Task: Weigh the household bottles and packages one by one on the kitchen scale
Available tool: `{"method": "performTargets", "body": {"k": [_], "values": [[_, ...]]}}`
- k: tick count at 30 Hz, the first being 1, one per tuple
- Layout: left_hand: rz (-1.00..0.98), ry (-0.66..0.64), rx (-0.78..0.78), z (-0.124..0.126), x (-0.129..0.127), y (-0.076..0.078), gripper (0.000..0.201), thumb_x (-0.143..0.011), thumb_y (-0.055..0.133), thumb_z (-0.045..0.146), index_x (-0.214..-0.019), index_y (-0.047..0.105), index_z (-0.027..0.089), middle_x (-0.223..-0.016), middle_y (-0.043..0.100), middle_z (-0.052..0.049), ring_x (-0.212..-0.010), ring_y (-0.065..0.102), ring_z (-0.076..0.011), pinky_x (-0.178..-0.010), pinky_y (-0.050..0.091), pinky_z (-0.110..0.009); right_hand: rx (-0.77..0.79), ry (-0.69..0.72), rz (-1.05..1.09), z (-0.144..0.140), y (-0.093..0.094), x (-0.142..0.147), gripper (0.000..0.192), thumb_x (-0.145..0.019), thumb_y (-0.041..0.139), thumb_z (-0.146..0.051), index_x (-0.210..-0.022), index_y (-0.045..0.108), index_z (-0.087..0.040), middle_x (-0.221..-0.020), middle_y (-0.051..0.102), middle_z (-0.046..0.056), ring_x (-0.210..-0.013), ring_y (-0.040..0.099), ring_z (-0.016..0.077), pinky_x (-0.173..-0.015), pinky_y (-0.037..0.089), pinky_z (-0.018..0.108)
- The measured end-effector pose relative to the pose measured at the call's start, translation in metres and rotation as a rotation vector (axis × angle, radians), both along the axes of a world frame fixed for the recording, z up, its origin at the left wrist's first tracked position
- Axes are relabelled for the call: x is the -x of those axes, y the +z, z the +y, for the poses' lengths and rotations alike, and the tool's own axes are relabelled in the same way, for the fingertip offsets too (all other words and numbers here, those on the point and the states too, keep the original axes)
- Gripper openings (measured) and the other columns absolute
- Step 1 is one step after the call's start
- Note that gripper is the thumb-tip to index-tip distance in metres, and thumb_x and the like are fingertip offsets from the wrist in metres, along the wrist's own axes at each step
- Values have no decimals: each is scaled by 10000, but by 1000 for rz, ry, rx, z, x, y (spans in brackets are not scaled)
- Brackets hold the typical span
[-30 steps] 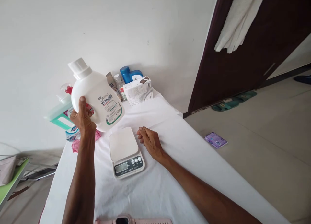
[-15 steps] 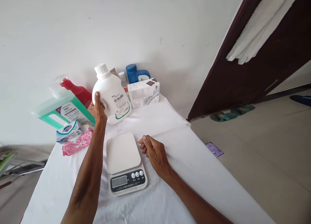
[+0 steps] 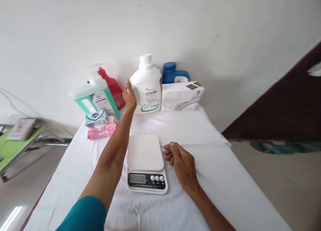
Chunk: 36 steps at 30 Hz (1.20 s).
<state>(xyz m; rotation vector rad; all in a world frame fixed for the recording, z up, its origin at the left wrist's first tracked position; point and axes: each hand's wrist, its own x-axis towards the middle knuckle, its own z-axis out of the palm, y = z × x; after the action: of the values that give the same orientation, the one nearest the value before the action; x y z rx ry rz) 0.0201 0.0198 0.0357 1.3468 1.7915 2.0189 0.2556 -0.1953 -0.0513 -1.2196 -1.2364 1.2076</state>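
Note:
My left hand [image 3: 129,96] reaches to the far end of the white-covered table [image 3: 215,177] and grips the handle side of a white detergent bottle [image 3: 147,87], which stands upright on the cloth near the wall. My right hand [image 3: 181,162] rests on the table with fingers loosely curled, holding nothing, just right of a white kitchen scale [image 3: 145,162] whose platform is bare. Right of the bottle lies a white carton [image 3: 181,96], with a blue bottle [image 3: 173,73] behind it.
A green pump bottle [image 3: 96,98] and a red spray bottle [image 3: 111,86] stand left of my left hand. A blue soap box [image 3: 95,118] and a pink packet [image 3: 102,133] lie in front of them. A green side table [image 3: 15,144] is at far left, a dark door [image 3: 288,100] at right.
My left hand has carried the white bottle from above the scale to the far end of the table and set it upright there. The camera has swung to the left. My right hand has stayed put.

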Motion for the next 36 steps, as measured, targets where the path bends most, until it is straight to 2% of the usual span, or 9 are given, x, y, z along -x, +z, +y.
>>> {"method": "performTargets", "body": {"k": [3,5,8,12,14,16,20,30,36], "values": [[112,153,1,-42,-9,6,540,-1057,340,635,-973,559,149,-1080,653,-144,-1111,680,-263,-968,499,-490,6,-1,-22,1,2,1,678,-880,556,-852,-792,729,-203,-716,689,75,-589,593,184,-522,517,302],[209,129,-39,-88,-16,9,486,-965,628,612,-1132,561,160,-1199,627,-151,-1218,635,-287,-1054,495,-495,-5,9,-43,0,5,1,670,-888,552,-843,-784,729,-205,-715,696,79,-588,599,186,-531,526,308],[420,66,-60,-167,-10,9,559,-917,772,482,-1323,508,203,-1359,564,-183,-1352,554,-334,-1134,458,-532,-21,23,-48,-1,8,1,662,-888,556,-838,-773,725,-208,-708,697,77,-574,600,184,-530,531,312],[435,419,44,-230,34,3,808,-797,878,423,-1431,411,246,-1517,458,-195,-1490,406,-385,-1235,328,-586,-62,36,-53,-2,8,1,649,-891,564,-819,-770,732,-204,-691,692,72,-563,606,183,-521,524,307],[348,563,190,-236,57,-4,1013,-700,937,429,-1495,335,252,-1593,374,-216,-1537,328,-422,-1242,287,-622,-82,33,-56,-2,8,2,642,-899,560,-805,-771,735,-201,-689,693,73,-561,610,183,-520,521,306],[268,592,350,-231,71,-11,1149,-640,963,457,-1535,280,223,-1610,351,-250,-1551,303,-448,-1242,267,-638,-86,28,-58,-2,8,3,643,-900,556,-801,-771,734,-197,-691,695,73,-561,612,182,-520,518,306],[213,583,483,-215,76,-21,1115,-705,904,520,-1552,264,180,-1589,409,-278,-1541,357,-433,-1246,274,-614,-74,19,-32,-1,6,4,660,-862,571,-825,-775,724,-190,-688,688,68,-571,613,181,-526,506,303],[214,611,385,-222,75,-15,959,-697,873,394,-1494,382,184,-1541,502,-246,-1500,459,-393,-1254,323,-551,-76,44,2,-2,7,4,666,-876,528,-820,-779,696,-183,-706,682,58,-588,612,167,-536,479,283],[362,335,215,-257,38,-14,982,-673,883,479,-1495,429,195,-1517,538,-196,-1433,526,-365,-1209,411,-506,-93,58,47,-1,5,4,658,-883,510,-818,-758,675,-193,-682,662,45,-580,605,163,-523,466,274]]}}
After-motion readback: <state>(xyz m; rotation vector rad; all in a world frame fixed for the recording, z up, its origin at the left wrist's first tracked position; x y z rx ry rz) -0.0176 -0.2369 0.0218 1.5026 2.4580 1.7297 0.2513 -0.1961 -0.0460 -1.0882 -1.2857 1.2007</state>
